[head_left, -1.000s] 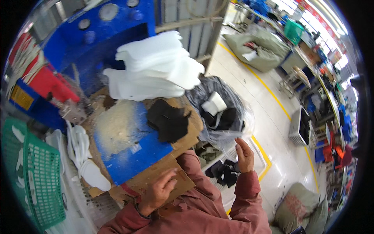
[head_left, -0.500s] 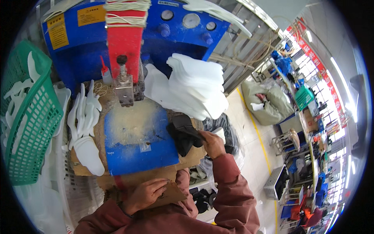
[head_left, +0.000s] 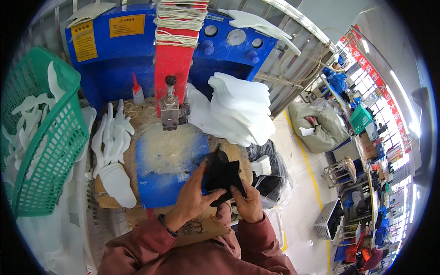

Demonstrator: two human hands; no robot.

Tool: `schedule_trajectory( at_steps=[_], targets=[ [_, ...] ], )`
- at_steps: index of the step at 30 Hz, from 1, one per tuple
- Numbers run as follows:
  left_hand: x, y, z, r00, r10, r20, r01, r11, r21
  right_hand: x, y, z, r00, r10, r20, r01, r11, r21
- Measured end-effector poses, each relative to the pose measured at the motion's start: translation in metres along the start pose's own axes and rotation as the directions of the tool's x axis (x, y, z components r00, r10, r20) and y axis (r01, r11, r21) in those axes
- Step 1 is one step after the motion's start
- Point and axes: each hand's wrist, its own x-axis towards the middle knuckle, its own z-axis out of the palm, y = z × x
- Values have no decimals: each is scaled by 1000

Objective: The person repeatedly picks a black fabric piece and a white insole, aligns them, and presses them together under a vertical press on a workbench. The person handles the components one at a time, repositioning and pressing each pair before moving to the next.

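Note:
Both hands hold a black piece of soft, fabric-like material [head_left: 223,172], over the right side of a blue board [head_left: 158,195]. My left hand [head_left: 192,200] grips its left edge, fingers along the side and thumb at the bottom. With the fingers and thumb of my right hand [head_left: 249,204], I pinch its lower right edge. The piece is folded, and its exact kind cannot be made out. Pale dust [head_left: 172,149] covers much of the board. Above the board's far edge sits a metal press head [head_left: 169,111] on a red machine arm [head_left: 174,62].
White curved sheets [head_left: 240,110] are stacked behind the board, and more white cutouts [head_left: 112,137] lie left of it. A green basket [head_left: 57,151] of white pieces stands far left. A small red-tipped bottle [head_left: 138,95] is near the blue machine [head_left: 114,50]. Black plastic bags [head_left: 272,183] sit at right.
My left hand has risen from my lap to the black piece and now grips it. My right hand has brought the piece slightly nearer. The view has shifted, moving the scene rightward.

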Motion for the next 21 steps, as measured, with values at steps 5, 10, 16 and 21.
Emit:
schedule_trajectory(
  at_steps=[5, 10, 16, 21],
  targets=[
    [1, -7, -6, 993, -119, -16, 115, 980, -165, -6, 11, 14, 1000, -7, -18, 10, 981, 194],
    [14, 1, -60, 954, -227, -195, 236, 971, 26, 12, 30, -13, 984, 170, -58, -133, 906, 401],
    [5, 25, -69, 971, 164, -175, -121, 964, 236, -29, -24, -22, 963, 15, -268, 60, 961, 271],
    [-1, 45, -80, 976, 217, -28, -206, 953, 222, -18, -32, 48, 980, -8, 197, -141, 671, 728]
  ],
)
